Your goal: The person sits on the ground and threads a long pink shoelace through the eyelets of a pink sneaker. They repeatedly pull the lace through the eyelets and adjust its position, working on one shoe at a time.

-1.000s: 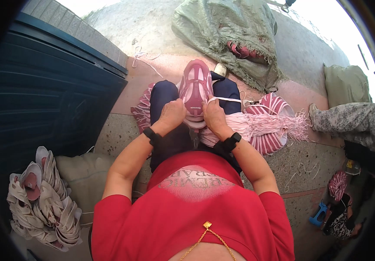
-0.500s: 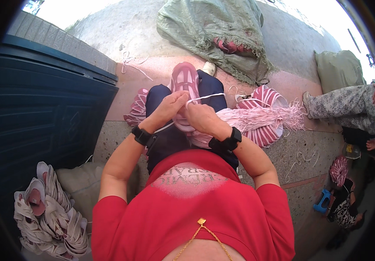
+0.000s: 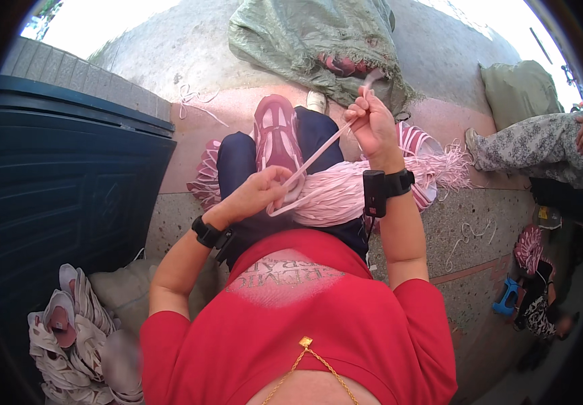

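On my dark-trousered lap lies a pink-and-white shoe upper (image 3: 276,128), its toe pointing away from me. A pale shoelace (image 3: 325,147) runs taut from beside the shoe's near end up to the right. My right hand (image 3: 372,128) is raised and closed on this lace, a blurred end sticking out above the fingers. Low beside the shoe, my left hand (image 3: 261,194) pinches the lace's lower part, which bends in a loop under the fingers. Across my right thigh rests a thick bundle of pale pink laces (image 3: 335,196).
More striped pink uppers (image 3: 204,177) lie left of my legs, others right. A green woven sack (image 3: 285,47) stands ahead. White uppers (image 3: 79,344) are piled lower left, near a blue metal door (image 3: 68,155). Another person's patterned trouser leg (image 3: 528,148) reaches in at right.
My right hand has moved up and to the right from the shoe, drawing the lace out. My left hand has shifted down to the shoe's near end.
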`<state>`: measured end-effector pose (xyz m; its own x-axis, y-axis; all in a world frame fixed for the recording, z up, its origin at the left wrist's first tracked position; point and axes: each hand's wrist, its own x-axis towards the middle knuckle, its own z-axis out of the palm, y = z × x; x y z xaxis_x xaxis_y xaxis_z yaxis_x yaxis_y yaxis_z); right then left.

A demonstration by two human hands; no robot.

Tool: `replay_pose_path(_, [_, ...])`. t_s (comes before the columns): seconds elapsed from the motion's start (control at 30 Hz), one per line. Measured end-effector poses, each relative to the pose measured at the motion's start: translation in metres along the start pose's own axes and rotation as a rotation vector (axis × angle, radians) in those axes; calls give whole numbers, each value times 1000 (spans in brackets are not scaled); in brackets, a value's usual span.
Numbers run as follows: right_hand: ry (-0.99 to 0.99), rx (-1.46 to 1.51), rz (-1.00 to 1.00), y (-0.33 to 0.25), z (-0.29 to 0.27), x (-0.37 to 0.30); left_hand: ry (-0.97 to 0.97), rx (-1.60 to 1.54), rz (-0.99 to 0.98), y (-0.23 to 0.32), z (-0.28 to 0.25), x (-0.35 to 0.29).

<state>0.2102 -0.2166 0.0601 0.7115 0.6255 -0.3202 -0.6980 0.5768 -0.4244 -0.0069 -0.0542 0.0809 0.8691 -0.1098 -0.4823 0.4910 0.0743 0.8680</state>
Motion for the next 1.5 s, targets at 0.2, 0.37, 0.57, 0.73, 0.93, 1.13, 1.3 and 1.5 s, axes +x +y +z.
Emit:
replay_pose_path(0.2, [132,-155,-154,-47,15,-17,-114,-5,-28,0,2,2])
replay_pose_path(0.37, [56,-369,-274,-86,16,-27,-98,112,138,7,2,9])
replay_pose_path(0.57, [488,-1002,-1306,-241,56,-56,509,630,293,25,-77,23])
replay_pose_path(0.73, [-8,-1420,-730,-106,39,-4,591,567,281,-20,-91,54])
replay_pose_path(0.93, [-441,-1870,-311,94,-26,25,553,647,331,-30,-69,88])
replay_pose_path(1.13, [-419,-2131,-157,108,-15,50,569,669,355,-37,-74,88])
replay_pose_path(1.3, [-506,-2071,-104,115,-21,72,531,683,343,-30,-73,89])
replay_pose_path(1.5, [-332,-1535,145,111,-33,71,510,679,364,-31,-82,92])
